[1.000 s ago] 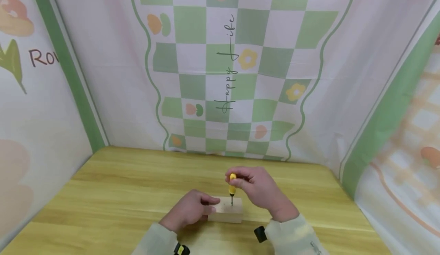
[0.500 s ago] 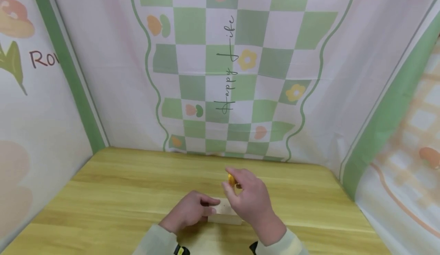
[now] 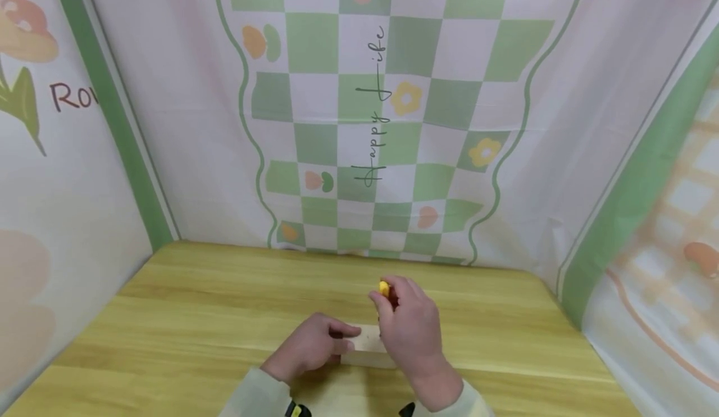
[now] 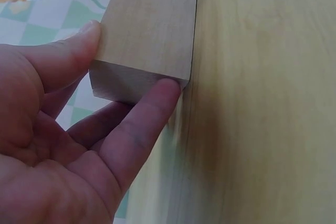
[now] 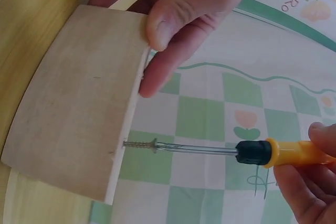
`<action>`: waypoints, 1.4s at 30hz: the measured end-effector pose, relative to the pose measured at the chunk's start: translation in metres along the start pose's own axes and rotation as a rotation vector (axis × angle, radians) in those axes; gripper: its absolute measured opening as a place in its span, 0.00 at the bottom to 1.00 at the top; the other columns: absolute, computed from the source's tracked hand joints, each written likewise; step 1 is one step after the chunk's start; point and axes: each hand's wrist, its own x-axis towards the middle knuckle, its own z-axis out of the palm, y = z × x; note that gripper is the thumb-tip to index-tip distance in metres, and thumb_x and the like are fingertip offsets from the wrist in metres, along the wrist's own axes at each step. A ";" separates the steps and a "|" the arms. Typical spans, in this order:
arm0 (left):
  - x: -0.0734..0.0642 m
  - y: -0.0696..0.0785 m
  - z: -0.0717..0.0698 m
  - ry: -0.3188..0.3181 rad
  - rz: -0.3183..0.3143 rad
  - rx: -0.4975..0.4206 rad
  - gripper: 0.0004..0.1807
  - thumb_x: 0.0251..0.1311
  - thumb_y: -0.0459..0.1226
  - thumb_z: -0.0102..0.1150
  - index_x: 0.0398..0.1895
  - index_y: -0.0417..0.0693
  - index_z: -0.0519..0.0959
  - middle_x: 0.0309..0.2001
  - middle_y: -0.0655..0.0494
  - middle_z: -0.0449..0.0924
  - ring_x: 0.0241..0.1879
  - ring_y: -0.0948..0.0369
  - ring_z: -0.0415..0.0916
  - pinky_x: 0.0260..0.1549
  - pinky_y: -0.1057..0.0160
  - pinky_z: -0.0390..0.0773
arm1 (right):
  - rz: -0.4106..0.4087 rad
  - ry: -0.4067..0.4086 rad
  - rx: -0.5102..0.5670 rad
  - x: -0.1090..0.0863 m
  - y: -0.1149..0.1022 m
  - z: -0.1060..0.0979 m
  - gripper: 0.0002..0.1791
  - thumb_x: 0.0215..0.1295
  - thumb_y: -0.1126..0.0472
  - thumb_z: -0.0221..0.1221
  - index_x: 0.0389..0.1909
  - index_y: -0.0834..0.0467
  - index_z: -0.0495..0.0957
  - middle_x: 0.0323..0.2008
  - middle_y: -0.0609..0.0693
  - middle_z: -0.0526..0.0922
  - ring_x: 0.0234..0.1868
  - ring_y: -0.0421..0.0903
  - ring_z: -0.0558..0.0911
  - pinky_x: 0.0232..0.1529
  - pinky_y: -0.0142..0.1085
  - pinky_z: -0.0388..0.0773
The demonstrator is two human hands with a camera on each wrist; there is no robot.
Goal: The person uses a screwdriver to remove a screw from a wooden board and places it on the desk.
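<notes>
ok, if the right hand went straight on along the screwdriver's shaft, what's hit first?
The screw, at the tip of the screwdriver; beyond it, the wooden block. Tip and screw head look in contact, though full seating is hard to judge.

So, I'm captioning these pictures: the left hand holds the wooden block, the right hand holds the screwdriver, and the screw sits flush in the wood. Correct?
Not quite: the screw sticks well out of the wooden block, as the right wrist view shows. The left hand holds the block, and the right hand the screwdriver.
</notes>
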 end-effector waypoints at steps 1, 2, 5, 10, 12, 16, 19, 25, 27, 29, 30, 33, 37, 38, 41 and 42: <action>0.000 0.000 0.000 -0.001 0.000 0.000 0.13 0.61 0.35 0.68 0.49 0.51 0.87 0.51 0.58 0.83 0.44 0.61 0.79 0.36 0.58 0.83 | 0.006 -0.004 0.010 0.000 0.001 0.000 0.12 0.58 0.65 0.72 0.40 0.65 0.82 0.30 0.49 0.81 0.26 0.40 0.76 0.25 0.34 0.78; 0.000 0.000 -0.001 0.000 0.002 0.006 0.13 0.61 0.35 0.68 0.49 0.51 0.87 0.51 0.58 0.83 0.44 0.61 0.79 0.36 0.58 0.83 | 0.013 -0.010 0.024 0.001 0.001 -0.001 0.12 0.58 0.65 0.71 0.41 0.65 0.83 0.31 0.49 0.81 0.26 0.40 0.77 0.26 0.34 0.79; 0.000 -0.002 -0.001 -0.002 0.009 0.015 0.13 0.61 0.35 0.68 0.49 0.51 0.87 0.51 0.57 0.84 0.43 0.61 0.79 0.36 0.58 0.82 | 0.024 -0.045 0.055 0.003 0.001 -0.003 0.11 0.60 0.67 0.70 0.42 0.65 0.84 0.32 0.50 0.83 0.28 0.40 0.79 0.27 0.34 0.80; 0.000 -0.003 -0.001 -0.011 0.013 0.028 0.13 0.62 0.35 0.68 0.49 0.51 0.87 0.50 0.58 0.84 0.41 0.62 0.79 0.35 0.58 0.82 | 0.111 -0.233 0.221 0.010 0.009 -0.010 0.12 0.62 0.66 0.69 0.46 0.60 0.86 0.34 0.46 0.84 0.30 0.38 0.81 0.30 0.33 0.80; -0.001 -0.003 -0.001 -0.010 0.013 0.031 0.13 0.61 0.35 0.68 0.49 0.51 0.87 0.50 0.58 0.84 0.41 0.62 0.79 0.36 0.59 0.82 | 0.171 -0.348 0.343 0.014 0.017 -0.013 0.12 0.63 0.65 0.67 0.48 0.57 0.86 0.35 0.44 0.85 0.32 0.38 0.82 0.33 0.34 0.81; -0.002 -0.003 -0.001 -0.006 0.011 0.028 0.13 0.61 0.35 0.68 0.49 0.50 0.87 0.50 0.57 0.84 0.41 0.62 0.79 0.36 0.59 0.82 | 0.259 -0.545 0.527 0.019 0.033 -0.017 0.12 0.67 0.61 0.65 0.51 0.53 0.85 0.40 0.44 0.87 0.40 0.41 0.84 0.40 0.35 0.82; -0.002 -0.004 0.000 0.000 0.009 0.023 0.13 0.61 0.35 0.68 0.49 0.50 0.87 0.51 0.57 0.84 0.39 0.61 0.79 0.35 0.59 0.82 | 0.258 -0.582 0.581 0.019 0.036 -0.016 0.14 0.70 0.58 0.62 0.54 0.53 0.84 0.42 0.46 0.87 0.42 0.44 0.85 0.41 0.36 0.82; 0.001 -0.004 0.002 0.005 0.033 0.033 0.13 0.62 0.37 0.68 0.50 0.51 0.87 0.50 0.59 0.84 0.38 0.61 0.78 0.33 0.60 0.81 | 0.089 -0.402 0.444 0.013 0.022 -0.008 0.12 0.67 0.61 0.65 0.51 0.55 0.84 0.39 0.41 0.85 0.37 0.39 0.83 0.37 0.35 0.82; 0.002 -0.004 0.003 0.001 0.044 0.039 0.13 0.62 0.37 0.68 0.50 0.50 0.87 0.50 0.60 0.84 0.40 0.62 0.79 0.34 0.61 0.82 | 0.021 -0.337 0.358 0.011 0.016 -0.007 0.10 0.64 0.61 0.68 0.45 0.55 0.85 0.37 0.39 0.84 0.36 0.37 0.82 0.37 0.34 0.82; 0.003 -0.004 0.003 -0.006 0.048 0.044 0.13 0.62 0.37 0.67 0.51 0.50 0.87 0.51 0.61 0.84 0.42 0.62 0.79 0.35 0.61 0.82 | -0.027 -0.291 0.255 0.010 0.010 -0.006 0.08 0.62 0.59 0.70 0.41 0.55 0.86 0.36 0.39 0.83 0.35 0.35 0.80 0.35 0.32 0.82; 0.002 -0.004 0.003 -0.009 0.044 0.040 0.13 0.63 0.37 0.67 0.51 0.49 0.86 0.51 0.61 0.84 0.43 0.62 0.78 0.35 0.60 0.82 | -0.043 -0.274 0.199 0.009 0.007 -0.007 0.09 0.62 0.58 0.70 0.41 0.56 0.86 0.36 0.40 0.83 0.33 0.35 0.79 0.33 0.31 0.81; 0.001 -0.003 0.003 -0.009 0.040 0.042 0.13 0.63 0.37 0.67 0.51 0.49 0.87 0.51 0.60 0.84 0.43 0.61 0.78 0.35 0.59 0.82 | -0.047 -0.243 0.047 0.007 0.000 -0.009 0.13 0.64 0.54 0.69 0.45 0.58 0.87 0.35 0.42 0.80 0.29 0.34 0.74 0.27 0.29 0.76; 0.001 -0.003 0.002 0.001 0.042 0.055 0.13 0.62 0.37 0.67 0.50 0.51 0.87 0.51 0.59 0.84 0.40 0.61 0.78 0.35 0.58 0.81 | -0.027 -0.197 -0.048 0.006 -0.005 -0.011 0.18 0.66 0.56 0.66 0.50 0.64 0.84 0.32 0.46 0.75 0.25 0.37 0.69 0.22 0.30 0.71; 0.001 -0.003 0.002 0.005 0.044 0.062 0.13 0.62 0.37 0.67 0.50 0.51 0.87 0.51 0.59 0.84 0.40 0.61 0.78 0.35 0.58 0.81 | -0.024 -0.179 -0.048 0.006 -0.006 -0.011 0.18 0.66 0.57 0.66 0.50 0.66 0.83 0.31 0.47 0.75 0.25 0.37 0.69 0.22 0.30 0.71; 0.001 -0.003 0.003 0.007 0.039 0.067 0.13 0.63 0.37 0.67 0.50 0.52 0.87 0.51 0.60 0.84 0.41 0.62 0.78 0.37 0.58 0.81 | -0.037 -0.108 -0.043 0.006 -0.005 -0.009 0.16 0.64 0.61 0.68 0.45 0.69 0.81 0.28 0.49 0.75 0.24 0.39 0.72 0.22 0.31 0.74; 0.001 -0.003 0.003 0.006 0.038 0.066 0.13 0.63 0.37 0.67 0.50 0.52 0.87 0.51 0.60 0.84 0.42 0.62 0.78 0.38 0.58 0.81 | -0.048 -0.083 -0.041 0.005 -0.004 -0.009 0.15 0.63 0.62 0.69 0.43 0.69 0.80 0.28 0.50 0.76 0.24 0.40 0.73 0.22 0.31 0.75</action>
